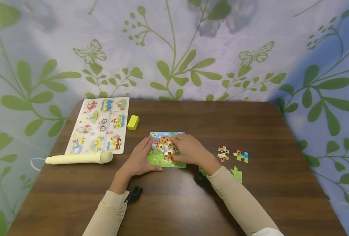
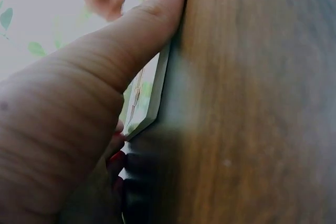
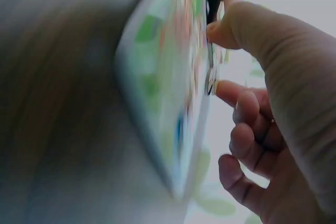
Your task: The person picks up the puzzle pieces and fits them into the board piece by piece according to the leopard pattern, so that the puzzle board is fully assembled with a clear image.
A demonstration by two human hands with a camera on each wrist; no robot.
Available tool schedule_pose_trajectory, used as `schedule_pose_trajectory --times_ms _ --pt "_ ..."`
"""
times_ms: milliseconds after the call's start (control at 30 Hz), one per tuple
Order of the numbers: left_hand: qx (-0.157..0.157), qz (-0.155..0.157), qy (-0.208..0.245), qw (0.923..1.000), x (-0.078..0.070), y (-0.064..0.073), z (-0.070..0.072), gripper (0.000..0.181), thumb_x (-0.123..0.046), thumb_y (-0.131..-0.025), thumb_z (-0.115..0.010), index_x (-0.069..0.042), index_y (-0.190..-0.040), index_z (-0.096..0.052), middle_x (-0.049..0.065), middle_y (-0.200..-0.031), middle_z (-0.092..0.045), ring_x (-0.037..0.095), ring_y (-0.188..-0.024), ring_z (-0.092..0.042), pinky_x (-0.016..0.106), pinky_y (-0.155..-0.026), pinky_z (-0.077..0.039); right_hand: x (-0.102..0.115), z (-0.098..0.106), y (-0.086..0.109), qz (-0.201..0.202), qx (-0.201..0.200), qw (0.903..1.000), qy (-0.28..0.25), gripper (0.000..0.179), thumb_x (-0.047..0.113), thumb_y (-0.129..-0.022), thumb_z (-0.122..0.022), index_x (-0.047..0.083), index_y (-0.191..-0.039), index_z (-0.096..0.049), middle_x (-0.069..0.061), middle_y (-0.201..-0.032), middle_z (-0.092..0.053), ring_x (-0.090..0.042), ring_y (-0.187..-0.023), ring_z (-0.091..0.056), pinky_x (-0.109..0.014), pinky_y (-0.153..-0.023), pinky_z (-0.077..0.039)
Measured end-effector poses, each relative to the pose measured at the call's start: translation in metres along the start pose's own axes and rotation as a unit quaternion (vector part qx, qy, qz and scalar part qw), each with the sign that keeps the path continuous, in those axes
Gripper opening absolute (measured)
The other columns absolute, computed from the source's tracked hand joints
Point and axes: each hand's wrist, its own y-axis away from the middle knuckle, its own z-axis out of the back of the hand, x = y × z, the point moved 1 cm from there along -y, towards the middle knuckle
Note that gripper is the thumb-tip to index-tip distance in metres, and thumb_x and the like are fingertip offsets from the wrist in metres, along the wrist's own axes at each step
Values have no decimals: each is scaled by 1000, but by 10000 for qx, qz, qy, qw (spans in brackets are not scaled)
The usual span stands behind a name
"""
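Observation:
A jigsaw puzzle board (image 1: 156, 160) with a spotted leopard picture lies flat on the table in the head view. Along its left edge rest the straight fingers of my left hand (image 1: 138, 160), with the extended thumb at the lower edge. My right hand (image 1: 190, 150) is over the board's right half. In the right wrist view, its thumb and index finger pinch a thin puzzle piece (image 3: 211, 80) above the picture; the other fingers are loosely curled. Loose puzzle pieces lie right of the board, including a brown-and-white one (image 1: 223, 154) and a blue-and-green one (image 1: 241, 156).
At the left lies a vehicle peg board (image 1: 87, 136), with a cream microphone (image 1: 74, 159) across its near edge. A yellow block (image 1: 133, 123) stands beside it. Green puzzle pieces (image 1: 237, 174) lie near my right forearm. A patterned curtain (image 1: 174, 49) hangs behind the table.

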Motion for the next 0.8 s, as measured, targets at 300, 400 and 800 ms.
schedule_pose_trajectory --times_ms 300,400,800 --pt "51 -40 5 10000 -5 -2 -2 130 -61 -72 -85 0 -163 -15 18 -171 -15 39 -158 -15 57 -126 -21 32 -14 -38 -215 310 9989 296 41 40 -92 -67 11 -119 -72 -4 -112 -70 -24 -102 -65 -41 -93 -56" --pt "31 -46 -100 9999 -4 -3 0 130 -61 -72 -85 0 -162 -16 19 -171 -16 40 -158 -17 57 -126 -23 35 -14 -40 -243 310 9988 284 44 43 -95 -66 11 -124 -72 -4 -116 -70 -24 -103 -65 -40 -94 -56" --pt "234 -80 -580 9980 -5 -1 3 121 -64 -79 -78 -2 -163 -17 21 -171 -11 41 -158 -14 58 -125 -22 43 -12 -45 -473 365 9980 227 30 42 -95 -70 18 -113 -76 1 -115 -72 -22 -109 -65 -43 -96 -56"
